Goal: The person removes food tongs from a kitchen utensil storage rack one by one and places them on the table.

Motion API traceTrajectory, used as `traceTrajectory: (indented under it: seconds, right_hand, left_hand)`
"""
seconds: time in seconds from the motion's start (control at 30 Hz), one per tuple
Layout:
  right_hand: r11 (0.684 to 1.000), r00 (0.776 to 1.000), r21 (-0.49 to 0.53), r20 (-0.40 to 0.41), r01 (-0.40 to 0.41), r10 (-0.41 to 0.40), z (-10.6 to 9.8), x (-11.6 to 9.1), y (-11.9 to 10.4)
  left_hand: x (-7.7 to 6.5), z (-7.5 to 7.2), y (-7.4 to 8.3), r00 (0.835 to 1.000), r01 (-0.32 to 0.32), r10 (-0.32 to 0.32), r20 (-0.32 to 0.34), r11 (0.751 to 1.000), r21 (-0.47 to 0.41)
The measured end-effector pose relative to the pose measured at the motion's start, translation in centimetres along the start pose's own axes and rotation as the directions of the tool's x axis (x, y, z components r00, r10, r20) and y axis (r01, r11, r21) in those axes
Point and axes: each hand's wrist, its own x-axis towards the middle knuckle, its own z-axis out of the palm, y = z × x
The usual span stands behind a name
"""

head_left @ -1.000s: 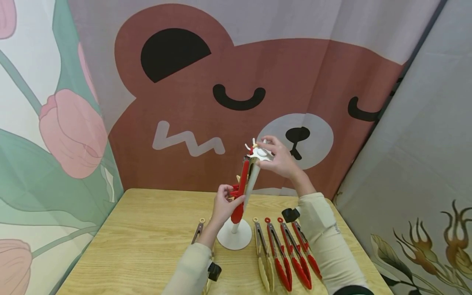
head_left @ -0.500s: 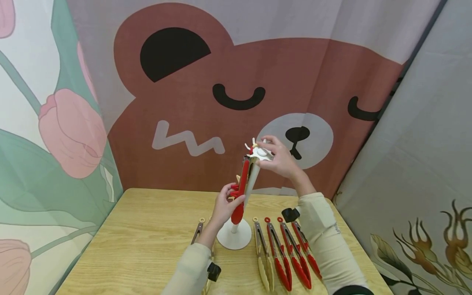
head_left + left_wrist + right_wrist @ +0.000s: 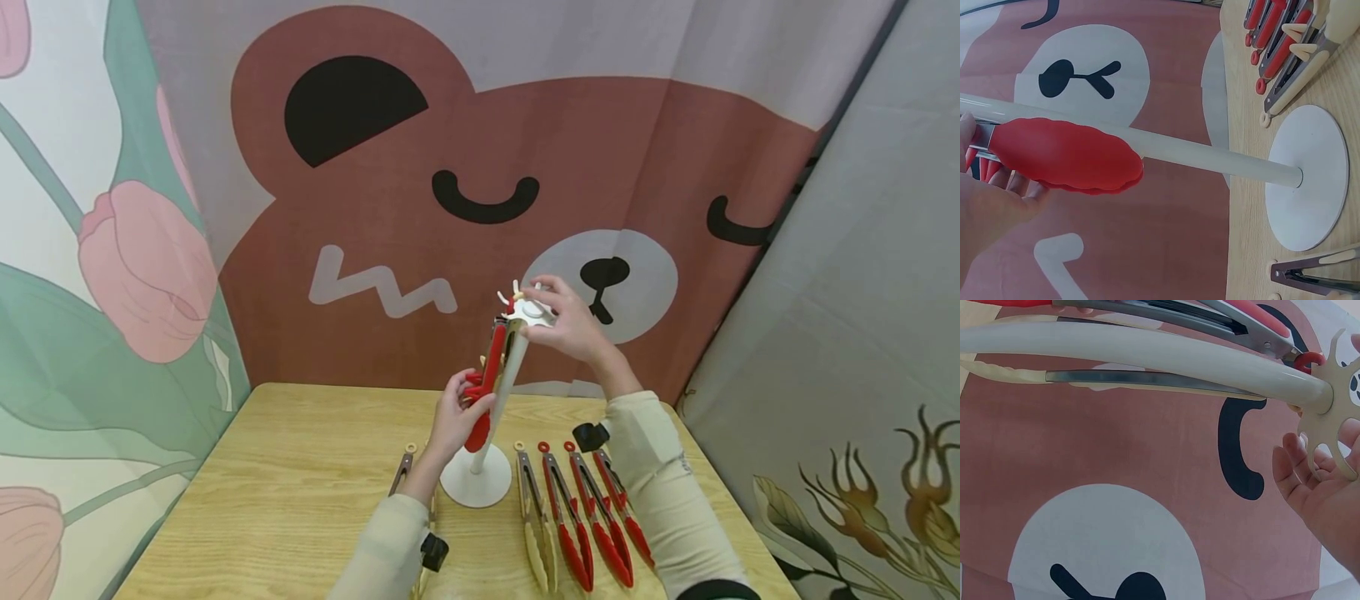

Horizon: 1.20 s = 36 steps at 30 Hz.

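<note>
A white stand (image 3: 512, 375) with a hooked top plate (image 3: 530, 313) rises in the middle of the head view. My left hand (image 3: 452, 421) grips red-tipped kitchen tongs (image 3: 491, 367) that hang tip down along the pole; in the right wrist view their red ring (image 3: 1309, 359) is at one of the hooks. My right hand (image 3: 566, 321) holds the edge of the top plate, fingers above and thumb below. Cream tongs (image 3: 1147, 378) also hang beside the pole, mostly hidden from the head view. The red scalloped heads (image 3: 1066, 153) show near the left fingers, lying together.
The stand's round base (image 3: 476, 492) is on the wooden table (image 3: 300, 492). Right of it lie cream tongs (image 3: 536, 525) and several red tongs (image 3: 573, 525) in a row. More tongs (image 3: 402, 468) lie left, partly under the left forearm. Printed curtains (image 3: 360, 333) surround the table.
My left hand has shifted the lower end of the red tongs slightly left and up. The right hand keeps its hold on the top plate.
</note>
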Motion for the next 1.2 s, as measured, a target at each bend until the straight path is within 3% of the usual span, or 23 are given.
traceTrajectory:
  seconds: [0.23, 0.83, 1.2]
  right_hand:
    - [1.0, 1.0, -0.001, -0.004, 0.02, -0.02, 0.0, 0.1, 0.5]
    - [1.0, 1.0, 0.006, -0.004, 0.003, -0.003, 0.0, 0.2, 0.4]
    - [1.0, 1.0, -0.024, 0.009, 0.006, -0.006, -0.1, 0.2, 0.4]
  left_hand:
    - [0.2, -0.2, 0.2, 0.999, -0.045, 0.045, -0.005, 0.999, 0.018]
    - [0.5, -0.6, 1.0, 1.0, -0.004, 0.004, -0.023, 1.0, 0.017]
    - [0.7, -1.0, 0.8, 0.998, -0.045, 0.046, -0.052, 0.999, 0.024]
